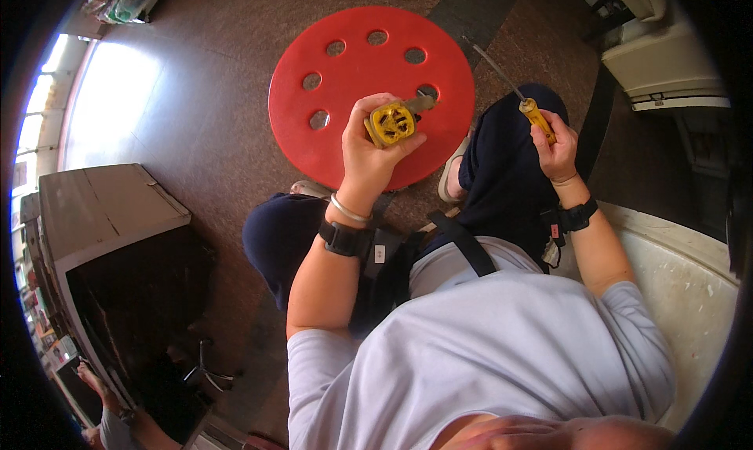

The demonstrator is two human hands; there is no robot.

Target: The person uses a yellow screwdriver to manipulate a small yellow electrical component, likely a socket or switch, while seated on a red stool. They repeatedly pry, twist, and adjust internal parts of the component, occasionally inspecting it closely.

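Observation:
My left hand (372,148) is closed around a yellow, square-faced block with dark slots (392,123), which looks like an electrical socket. A dull, greyish-brown piece (423,103) juts from its right side; whether it is part of the block I cannot tell. Both are above the right part of a round red stool (357,67) with several holes in its seat. Off to the right, a screwdriver with a yellow handle (538,120) is gripped in my right hand (558,145). Its thin metal shaft points up and left, apart from the block, over my right knee.
At the left stands a beige cabinet or desk (110,207) with a dark front. A person's arm (102,383) shows at the lower left. A pale bench-like surface (671,273) lies beside me on the right, and beige furniture (667,65) stands at the upper right.

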